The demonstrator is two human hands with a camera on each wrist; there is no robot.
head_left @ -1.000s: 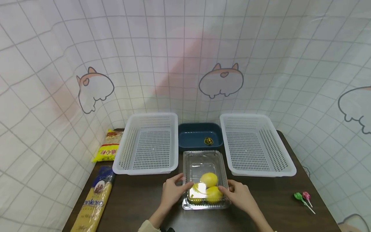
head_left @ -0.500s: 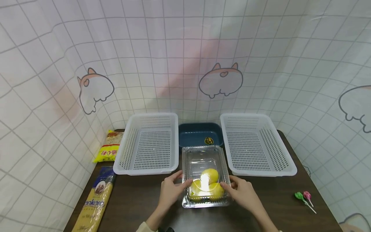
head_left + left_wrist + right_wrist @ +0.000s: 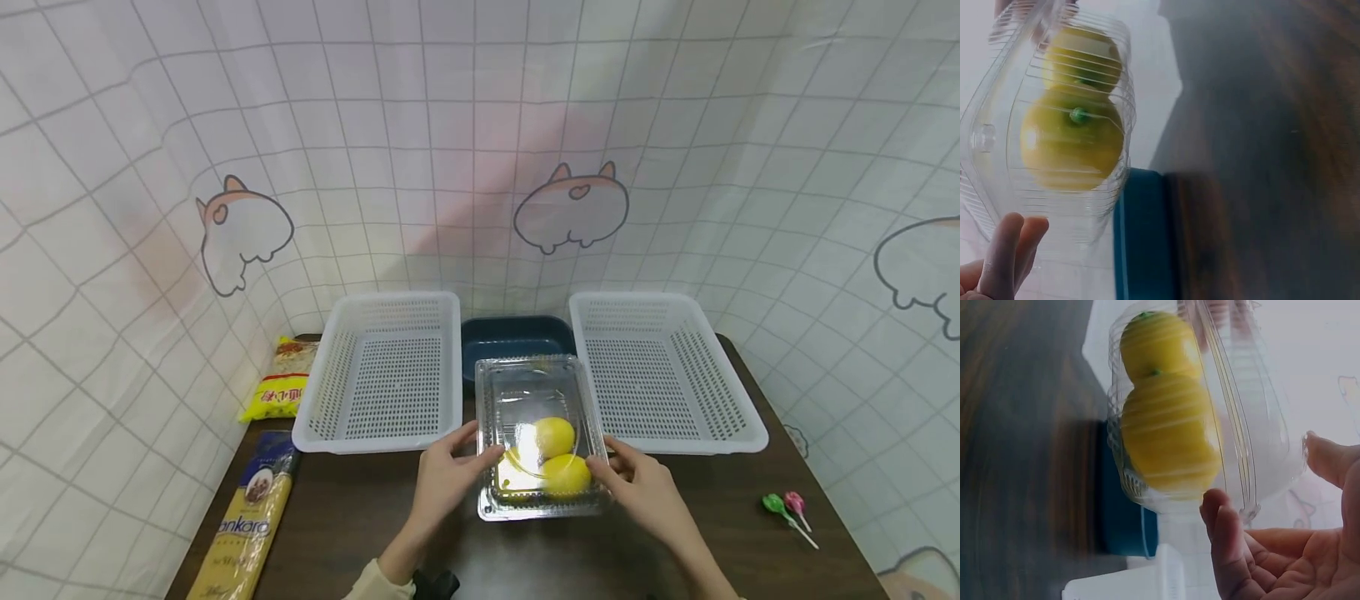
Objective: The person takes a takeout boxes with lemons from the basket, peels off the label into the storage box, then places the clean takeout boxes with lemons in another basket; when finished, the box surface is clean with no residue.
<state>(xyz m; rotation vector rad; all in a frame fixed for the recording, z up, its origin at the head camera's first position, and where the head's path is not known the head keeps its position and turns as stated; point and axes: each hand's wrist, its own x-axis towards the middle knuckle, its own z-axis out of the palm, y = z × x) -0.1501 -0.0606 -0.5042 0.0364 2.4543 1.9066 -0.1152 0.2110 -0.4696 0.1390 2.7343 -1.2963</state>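
Observation:
Both hands hold a lidded clear plastic clamshell box (image 3: 517, 387) by its sides, raised off the table. Inside lie yellow lemons (image 3: 566, 475), bunched toward the near end; green stem ends show through the ribbed wall in the left wrist view. My left hand (image 3: 444, 479) grips the left side, thumb over the lid edge. On the opposite side my right hand (image 3: 647, 493) does the same, and in the right wrist view its fingers (image 3: 1229, 534) are at the box's rim. The box's far end overlaps a dark blue dish (image 3: 517, 329).
White perforated baskets stand at the left (image 3: 378, 442) and right (image 3: 667, 446) of the dish. A yellow bag (image 3: 277, 392) and a long pasta pack (image 3: 243, 525) lie on the left. Two lollipops, one green (image 3: 772, 503) and one pink (image 3: 795, 502), lie at right on the dark table (image 3: 352, 517).
The clamshell box has risen from the table and shifted slightly away and to the right, both hands moving with it. It now covers more of the blue dish.

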